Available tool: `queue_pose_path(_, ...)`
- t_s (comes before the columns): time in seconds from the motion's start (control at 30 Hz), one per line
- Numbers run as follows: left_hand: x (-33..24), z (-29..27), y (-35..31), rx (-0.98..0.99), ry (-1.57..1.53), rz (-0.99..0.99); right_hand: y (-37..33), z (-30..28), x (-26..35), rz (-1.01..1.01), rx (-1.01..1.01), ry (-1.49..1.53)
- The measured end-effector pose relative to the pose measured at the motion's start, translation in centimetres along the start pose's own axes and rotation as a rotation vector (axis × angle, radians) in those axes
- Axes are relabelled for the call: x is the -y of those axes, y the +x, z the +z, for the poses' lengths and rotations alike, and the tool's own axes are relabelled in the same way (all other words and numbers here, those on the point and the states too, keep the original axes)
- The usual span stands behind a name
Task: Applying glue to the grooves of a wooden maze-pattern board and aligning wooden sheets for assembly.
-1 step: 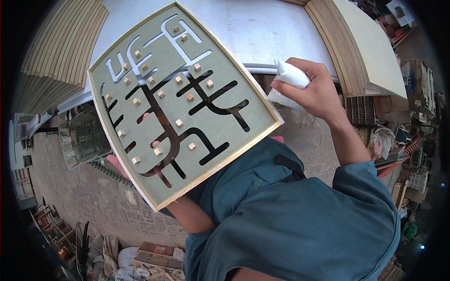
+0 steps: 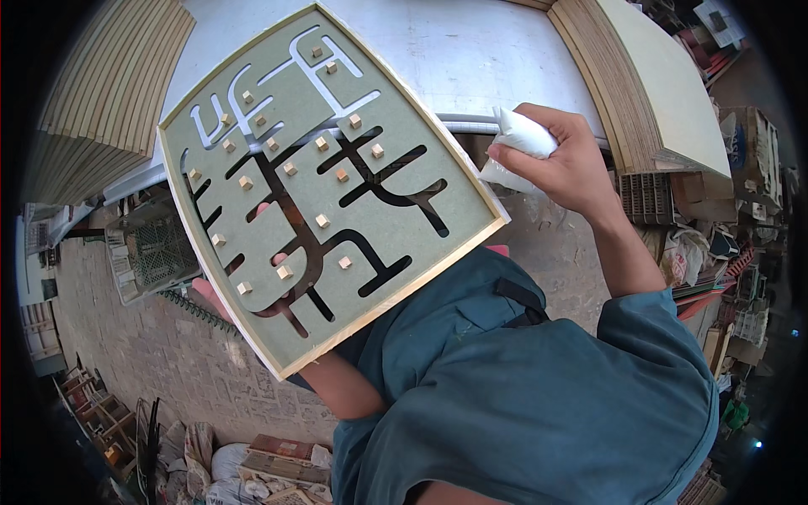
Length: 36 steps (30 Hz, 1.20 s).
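Right grip closed round white bag; left grip under board, closure unclear: tilting might slide blocks if unfixed.

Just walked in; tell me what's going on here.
A person's left hand supports a framed, slotted panel from below, fingers showing past its left edge. Small wooden cubes dot the panel. The right hand grips a white pouch beside it. Stacks of boards flank the pale table.
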<state>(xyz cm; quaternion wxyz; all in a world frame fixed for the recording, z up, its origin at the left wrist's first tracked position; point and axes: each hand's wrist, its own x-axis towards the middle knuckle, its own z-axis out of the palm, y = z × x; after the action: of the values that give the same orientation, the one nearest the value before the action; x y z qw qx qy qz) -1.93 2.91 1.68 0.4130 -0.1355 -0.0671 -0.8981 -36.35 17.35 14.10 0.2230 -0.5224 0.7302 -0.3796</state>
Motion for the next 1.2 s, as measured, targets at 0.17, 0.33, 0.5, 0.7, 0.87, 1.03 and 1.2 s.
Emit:
queue_pose_path(0.17, 0.7, 0.8, 0.2, -0.053, 0.11, 0.059, 0.1, -0.1, -0.2, -0.014, -0.02, -0.018)
queue_pose_path(0.33, 1.0, 0.6, 0.5, -0.118, 0.242, 0.089, -0.1, -1.2, -0.3, 0.002, -0.039, 0.01)
queue_pose_path(0.5, 0.9, 0.5, 0.4, -0.196, 0.207, 0.111, -0.7, -1.6, -1.0, 0.13, -0.211, 0.281)
queue_pose_path(0.7, 1.4, 2.0, 0.4, -0.102, 0.094, 0.131, -2.6, -1.2, -4.3, 0.42, -0.168, 0.795)
queue_pose_path(0.87, 2.9, 2.6, 1.9, -0.098, 0.137, 0.153, -4.3, 0.7, -6.2, 0.261, 0.303, 1.499)
queue_pose_path(1.03, 4.3, 3.4, 1.9, -0.108, 0.175, 0.166, -6.6, 3.3, -7.8, 0.294, 0.192, 1.679)
queue_pose_path(1.2, 5.1, 3.6, 3.0, -0.131, 0.199, 0.171, -9.7, 4.1, -7.4, 0.353, 0.147, 1.889)
